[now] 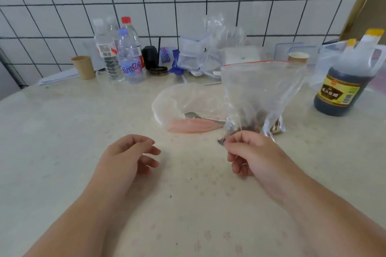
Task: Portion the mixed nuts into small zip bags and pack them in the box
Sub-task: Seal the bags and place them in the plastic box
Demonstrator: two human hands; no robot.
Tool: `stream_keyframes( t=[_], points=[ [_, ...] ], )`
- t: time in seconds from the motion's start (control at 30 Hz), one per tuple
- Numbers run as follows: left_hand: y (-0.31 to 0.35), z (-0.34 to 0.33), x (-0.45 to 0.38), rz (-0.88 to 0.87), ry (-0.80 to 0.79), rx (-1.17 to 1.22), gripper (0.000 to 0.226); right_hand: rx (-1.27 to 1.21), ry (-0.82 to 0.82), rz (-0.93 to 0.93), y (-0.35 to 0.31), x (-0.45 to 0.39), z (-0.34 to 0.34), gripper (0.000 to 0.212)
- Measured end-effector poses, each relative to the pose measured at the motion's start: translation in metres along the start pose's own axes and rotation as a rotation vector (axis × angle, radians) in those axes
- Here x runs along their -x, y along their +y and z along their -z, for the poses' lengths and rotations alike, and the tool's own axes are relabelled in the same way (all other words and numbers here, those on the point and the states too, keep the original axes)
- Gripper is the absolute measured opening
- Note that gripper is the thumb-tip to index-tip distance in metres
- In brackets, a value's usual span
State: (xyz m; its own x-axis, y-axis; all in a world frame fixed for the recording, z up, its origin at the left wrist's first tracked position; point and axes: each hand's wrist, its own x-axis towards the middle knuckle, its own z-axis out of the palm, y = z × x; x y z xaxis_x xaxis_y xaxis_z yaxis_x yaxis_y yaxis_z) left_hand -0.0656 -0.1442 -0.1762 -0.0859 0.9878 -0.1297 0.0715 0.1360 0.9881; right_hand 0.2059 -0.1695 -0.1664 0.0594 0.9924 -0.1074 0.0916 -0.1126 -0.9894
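Observation:
A clear zip bag [259, 89] with a red seal strip stands upright on the table, a small heap of mixed nuts [248, 123] in its bottom. My right hand [250, 152] pinches the bag's lower left corner. A dark nut piece [221, 141] lies on the table just left of those fingers. My left hand [129, 156] hovers over the table with loosely curled fingers and holds nothing. A metal spoon [194, 116] lies behind the bag, partly under a crumpled clear bag [183, 102]. A white box [242, 54] sits at the back.
Water bottles [125, 54], a paper cup [83, 67], a black jar [150, 56] and a pile of blue-edged zip bags [196, 54] line the tiled wall. A second paper cup [297, 57] and a dark sauce jug [346, 81] stand at the right.

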Motion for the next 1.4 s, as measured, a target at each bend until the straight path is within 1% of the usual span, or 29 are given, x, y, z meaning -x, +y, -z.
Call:
stream_keyframes(
  t=[0.1, 0.17, 0.23, 0.3, 0.4, 0.47, 0.53, 0.67, 0.8, 0.9, 0.97, 1.17, 1.3, 1.4],
  points=[
    [0.002, -0.004, 0.002, 0.022, 0.039, -0.037, 0.015, -0.064, 0.039, -0.003, 0.005, 0.002, 0.005, 0.014],
    [0.007, -0.009, 0.003, 0.020, 0.054, -0.091, 0.010, -0.105, 0.069, -0.014, 0.004, 0.004, 0.007, 0.015],
    [0.015, -0.015, 0.004, 0.049, 0.055, -0.140, 0.016, -0.126, 0.072, -0.060, 0.000, 0.005, 0.011, 0.016],
    [0.029, -0.019, 0.005, 0.102, 0.051, -0.156, 0.022, -0.126, 0.054, -0.115, -0.009, 0.008, 0.017, 0.012],
    [0.054, -0.025, 0.015, 0.188, 0.051, -0.159, 0.019, -0.111, 0.038, -0.219, -0.026, 0.016, 0.033, 0.005],
    [0.071, -0.032, 0.026, 0.244, 0.028, -0.180, 0.019, -0.093, 0.030, -0.264, -0.038, 0.024, 0.049, 0.005],
    [0.088, -0.042, 0.039, 0.285, 0.000, -0.223, 0.023, -0.062, 0.028, -0.296, -0.051, 0.036, 0.067, 0.004],
    [0.117, -0.076, 0.062, 0.295, -0.056, -0.255, 0.028, -0.032, 0.011, -0.323, -0.071, 0.060, 0.108, 0.015],
    [0.132, -0.123, 0.076, 0.294, -0.079, -0.220, 0.030, -0.030, 0.041, -0.343, -0.082, 0.078, 0.154, 0.018],
    [0.137, -0.157, 0.078, 0.299, -0.107, -0.198, 0.029, -0.039, 0.096, -0.362, -0.086, 0.084, 0.188, 0.018],
    [0.139, -0.177, 0.074, 0.296, -0.153, -0.199, 0.029, -0.056, 0.143, -0.374, -0.088, 0.085, 0.207, 0.018],
    [0.131, -0.238, 0.044, 0.323, -0.338, -0.221, 0.031, -0.112, 0.327, -0.456, -0.072, 0.082, 0.244, 0.026],
    [0.124, -0.280, 0.024, 0.327, -0.456, -0.251, 0.027, -0.155, 0.493, -0.482, -0.064, 0.089, 0.265, 0.012],
    [0.121, -0.310, 0.014, 0.304, -0.550, -0.291, 0.027, -0.156, 0.590, -0.482, -0.054, 0.101, 0.286, 0.020]
  ],
)
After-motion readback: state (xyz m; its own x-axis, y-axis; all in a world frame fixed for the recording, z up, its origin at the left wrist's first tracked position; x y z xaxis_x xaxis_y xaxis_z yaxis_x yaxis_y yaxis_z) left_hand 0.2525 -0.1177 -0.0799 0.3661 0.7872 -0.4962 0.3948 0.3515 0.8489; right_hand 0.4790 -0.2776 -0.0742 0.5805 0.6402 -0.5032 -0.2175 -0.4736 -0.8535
